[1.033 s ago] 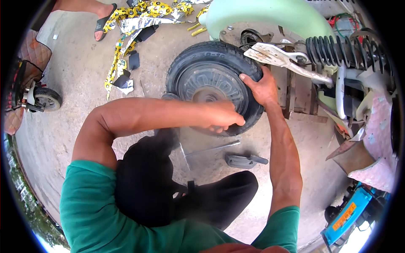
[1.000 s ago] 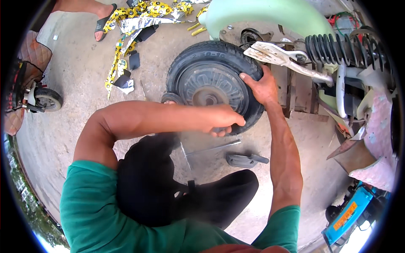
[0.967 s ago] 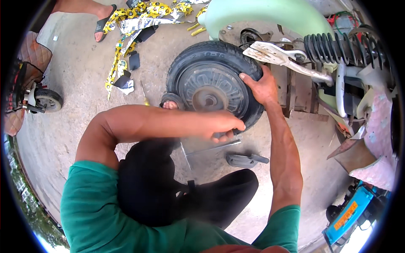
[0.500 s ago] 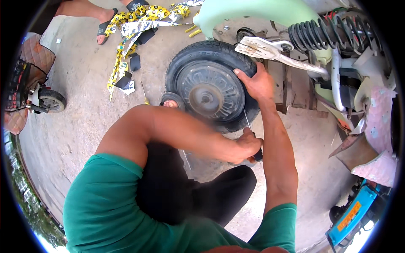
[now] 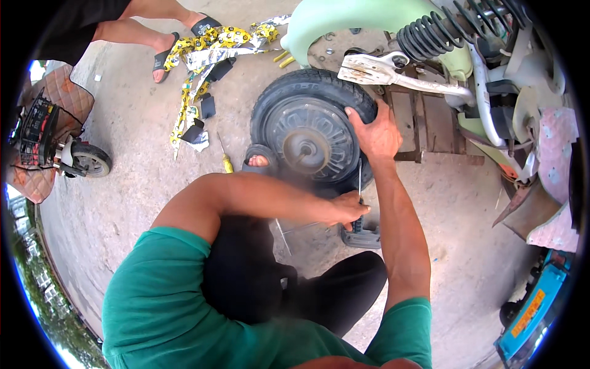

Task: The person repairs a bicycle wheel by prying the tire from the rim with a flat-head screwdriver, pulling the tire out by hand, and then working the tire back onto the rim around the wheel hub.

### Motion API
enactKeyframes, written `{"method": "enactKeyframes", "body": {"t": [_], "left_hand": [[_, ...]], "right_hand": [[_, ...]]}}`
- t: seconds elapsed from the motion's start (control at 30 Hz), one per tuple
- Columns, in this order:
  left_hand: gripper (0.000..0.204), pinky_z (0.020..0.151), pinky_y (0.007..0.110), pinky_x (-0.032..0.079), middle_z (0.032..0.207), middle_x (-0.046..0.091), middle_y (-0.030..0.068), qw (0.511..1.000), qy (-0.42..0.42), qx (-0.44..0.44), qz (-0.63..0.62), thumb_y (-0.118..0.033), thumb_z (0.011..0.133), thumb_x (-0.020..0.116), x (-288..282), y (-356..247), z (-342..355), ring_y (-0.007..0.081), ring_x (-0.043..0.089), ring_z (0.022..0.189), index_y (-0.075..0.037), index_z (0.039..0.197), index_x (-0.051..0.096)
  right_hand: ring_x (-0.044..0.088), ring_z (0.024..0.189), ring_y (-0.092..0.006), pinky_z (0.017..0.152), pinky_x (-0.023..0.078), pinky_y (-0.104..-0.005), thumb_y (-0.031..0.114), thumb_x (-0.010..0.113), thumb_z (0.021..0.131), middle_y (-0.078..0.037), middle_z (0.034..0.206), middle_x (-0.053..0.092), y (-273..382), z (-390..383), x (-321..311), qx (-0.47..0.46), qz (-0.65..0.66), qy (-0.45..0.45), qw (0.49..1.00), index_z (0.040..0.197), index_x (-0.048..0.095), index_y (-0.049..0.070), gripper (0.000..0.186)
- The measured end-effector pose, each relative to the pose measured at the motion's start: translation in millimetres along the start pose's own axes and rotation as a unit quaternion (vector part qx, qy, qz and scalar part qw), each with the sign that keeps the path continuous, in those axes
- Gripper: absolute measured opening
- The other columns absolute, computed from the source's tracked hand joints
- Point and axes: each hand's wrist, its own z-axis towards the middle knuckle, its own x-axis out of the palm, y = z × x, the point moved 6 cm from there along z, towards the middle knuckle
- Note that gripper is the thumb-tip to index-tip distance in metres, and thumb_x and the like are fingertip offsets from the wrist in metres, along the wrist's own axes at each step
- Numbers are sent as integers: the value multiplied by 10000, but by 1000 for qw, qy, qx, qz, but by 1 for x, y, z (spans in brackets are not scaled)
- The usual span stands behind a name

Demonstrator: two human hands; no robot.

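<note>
Head view: tyre (image 5: 301, 83), centre of frame, ringing dark hub (image 5: 310, 132) — right hand (image 5: 378, 130) gripping tyre's right edge; left hand (image 5: 347, 209) clenched round slim tool (image 5: 360, 177), shaft overlapping tyre's lower right. Yellow-handled tool (image 5: 228, 163) on floor (image 5: 135, 190), left of tyre.

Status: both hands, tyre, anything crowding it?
Left hand gripping thin-shafted tool at lower right edge of tyre. Right hand clasping tyre's right side. Sandalled foot close by its left; white metal arm close at upper right.
</note>
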Motion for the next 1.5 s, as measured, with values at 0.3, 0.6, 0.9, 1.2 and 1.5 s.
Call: {"method": "enactKeyframes", "body": {"t": [0.3, 0.6, 0.9, 1.2, 1.5], "left_hand": [[543, 641, 413, 619, 1109, 696, 204, 978, 112, 12, 173, -368, 994, 705, -49, 6, -32, 257, 740, 847, 82, 1265, 567], [561, 1047, 490, 498, 1331, 658, 244, 887, 11, 92, 453, -210, 961, 683, -149, -43, -138, 419, 652, 1234, -53, 1469, 502], [174, 780, 512, 602, 900, 782, 167, 621, -25, 320, 715, -144, 831, 676, -134, -141, -102, 392, 760, 932, -50, 934, 780], [218, 740, 540, 574, 794, 738, 194, 599, 73, 363, 710, -221, 769, 749, -132, -148, -54, 413, 743, 866, -37, 886, 761], [239, 736, 522, 563, 787, 739, 179, 577, 138, 398, 700, -260, 796, 753, -111, -153, -46, 397, 736, 830, -32, 867, 758]], "right_hand": [[651, 1211, -492, 1039, 500, -528, 620, 811, 836, -323, 1281, 676, -75, -77, 38, 169, 170, -26, 971, 1409, 545, -37, 911], [645, 1212, -498, 1042, 496, -522, 597, 821, 840, -321, 1285, 672, -80, -77, 39, 143, 205, -34, 968, 1412, 546, -40, 899], [644, 1216, -495, 1037, 497, -521, 608, 828, 828, -317, 1285, 673, -83, -76, 44, 136, 210, -57, 967, 1389, 566, -51, 903], [648, 1211, -501, 1040, 503, -522, 607, 826, 827, -324, 1284, 674, -83, -76, 41, 144, 181, -49, 972, 1404, 557, -50, 915], [658, 1219, -490, 1045, 512, -517, 604, 843, 821, -317, 1281, 685, -81, -73, 37, 154, 198, -16, 968, 1415, 543, -32, 921]]}}
